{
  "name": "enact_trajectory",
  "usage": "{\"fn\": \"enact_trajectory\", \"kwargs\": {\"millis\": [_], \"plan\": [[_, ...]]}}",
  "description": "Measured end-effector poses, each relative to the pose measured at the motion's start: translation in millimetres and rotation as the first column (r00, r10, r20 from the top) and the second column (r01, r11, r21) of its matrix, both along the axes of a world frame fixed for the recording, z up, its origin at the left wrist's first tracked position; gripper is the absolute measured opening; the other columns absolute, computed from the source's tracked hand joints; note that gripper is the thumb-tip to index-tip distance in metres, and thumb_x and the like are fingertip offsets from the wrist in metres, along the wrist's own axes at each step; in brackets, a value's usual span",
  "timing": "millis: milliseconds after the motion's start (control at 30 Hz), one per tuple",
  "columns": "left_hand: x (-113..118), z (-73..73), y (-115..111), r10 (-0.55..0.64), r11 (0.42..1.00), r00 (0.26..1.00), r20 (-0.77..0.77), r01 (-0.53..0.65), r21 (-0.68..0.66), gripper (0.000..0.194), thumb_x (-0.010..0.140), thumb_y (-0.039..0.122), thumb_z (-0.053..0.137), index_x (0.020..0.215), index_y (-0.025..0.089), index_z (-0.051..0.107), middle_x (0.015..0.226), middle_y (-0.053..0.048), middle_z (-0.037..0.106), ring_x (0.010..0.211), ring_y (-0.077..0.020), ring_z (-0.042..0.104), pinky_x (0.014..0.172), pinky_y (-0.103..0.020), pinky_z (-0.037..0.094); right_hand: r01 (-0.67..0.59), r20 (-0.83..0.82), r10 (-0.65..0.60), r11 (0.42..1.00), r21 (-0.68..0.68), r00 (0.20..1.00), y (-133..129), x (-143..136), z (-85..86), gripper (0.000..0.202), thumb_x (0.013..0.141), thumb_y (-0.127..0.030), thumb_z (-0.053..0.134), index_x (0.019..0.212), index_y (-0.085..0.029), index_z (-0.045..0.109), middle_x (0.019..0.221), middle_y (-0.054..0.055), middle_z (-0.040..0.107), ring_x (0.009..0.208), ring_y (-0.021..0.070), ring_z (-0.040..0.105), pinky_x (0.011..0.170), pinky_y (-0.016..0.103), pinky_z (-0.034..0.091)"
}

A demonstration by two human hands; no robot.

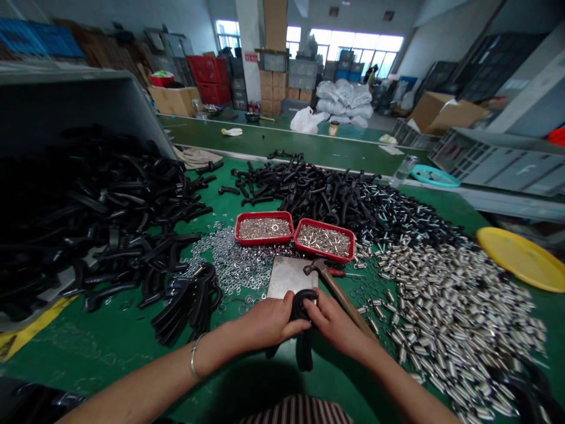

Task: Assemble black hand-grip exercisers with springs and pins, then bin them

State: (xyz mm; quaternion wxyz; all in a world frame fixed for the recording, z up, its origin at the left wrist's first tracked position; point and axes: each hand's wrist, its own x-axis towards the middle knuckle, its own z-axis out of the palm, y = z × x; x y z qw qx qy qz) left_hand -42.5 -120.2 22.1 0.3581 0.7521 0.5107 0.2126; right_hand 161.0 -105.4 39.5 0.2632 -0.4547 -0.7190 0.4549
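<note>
Close in front of me, my left hand (279,318) is closed around a black curved handle (304,353) with a ring-shaped head. My right hand (333,321) pinches the ring end from the other side; a small bit of shiny metal shows at its fingertips, too small to name surely. Just beyond the hands lies a flat metal plate (286,274). A hammer (342,294) with a wooden shaft rests beside my right hand, its head at the plate's edge. Behind it lies a red-handled screwdriver (336,272).
Two red trays (265,240) (324,254) hold small metal parts. Washers (238,265) are scattered leftward, near bundled black handles (189,306). Silver cylinders (454,312) pile up right, below a yellow lid (523,259). Black handles (318,191) heap behind; a grey bin (145,106) spills more.
</note>
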Motion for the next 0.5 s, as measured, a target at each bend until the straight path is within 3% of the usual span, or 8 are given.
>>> {"fn": "enact_trajectory", "kwargs": {"millis": [133,267,333,400,500], "plan": [[-6.6,-2.9,2.3,0.017,1.0,0.998,0.058,-0.016,-0.02,0.053,0.077,0.063,0.069,0.104,0.019,0.062,0.077,-0.012,0.069,0.067,-0.0289,0.066,0.065,-0.033,0.046,-0.027,0.043,0.025,0.998,0.048,0.999,2.8,-6.9,-9.5,0.021,0.097,-0.038,0.048,0.094,-0.022,0.061,0.085,0.005,0.068,0.077,0.02,0.062,0.072,0.031,0.048],[-14.8,-11.5,38.9,0.058,0.998,0.992,0.109,-0.062,0.034,0.041,0.075,0.06,0.072,0.091,0.023,0.066,0.072,-0.007,0.067,0.061,-0.0254,0.064,0.059,-0.031,0.047,-0.091,0.188,0.067,0.989,0.119,0.98,50.0,-2.8,-11.3,0.021,0.094,-0.038,0.056,0.101,-0.021,0.065,0.084,0.005,0.07,0.076,0.0206,0.064,0.07,0.03,0.047],[-17.5,-13.0,62.9,0.085,0.992,0.993,0.088,-0.093,0.085,0.035,0.069,0.057,0.077,0.072,0.025,0.065,0.059,-0.004,0.06,0.053,-0.0238,0.061,0.056,-0.031,0.047,-0.085,0.352,-0.028,0.949,0.304,0.936,84.4,5.5,-7.3,0.022,0.094,-0.033,0.059,0.11,-0.02,0.067,0.095,0.006,0.072,0.088,0.0214,0.064,0.08,0.032,0.047],[-16.6,-10.1,85.6,0.106,0.987,0.994,-0.027,-0.102,0.123,0.04,0.064,0.053,0.082,0.053,0.025,0.056,0.048,-0.002,0.052,0.05,-0.0243,0.059,0.057,-0.032,0.049,-0.089,0.486,-0.18,0.873,0.48,0.855,117.3,15.6,-3.3,0.018,0.094,-0.028,0.059,0.104,-0.02,0.071,0.1,0.007,0.072,0.096,0.0227,0.061,0.088,0.034,0.044],[-5.3,4.2,118.1,0.083,0.987,0.962,-0.262,-0.044,0.152,0.047,0.066,0.047,0.082,0.044,0.023,0.049,0.048,-0.005,0.052,0.064,-0.031,0.066,0.071,-0.039,0.051,-0.099,0.561,-0.289,0.822,0.56,0.776,154.0,26.4,-2.4,0.016,0.093,-0.025,0.06,0.09,-0.019,0.075,0.095,0.011,0.07,0.099,0.0264,0.056,0.087,0.037,0.042]]}}
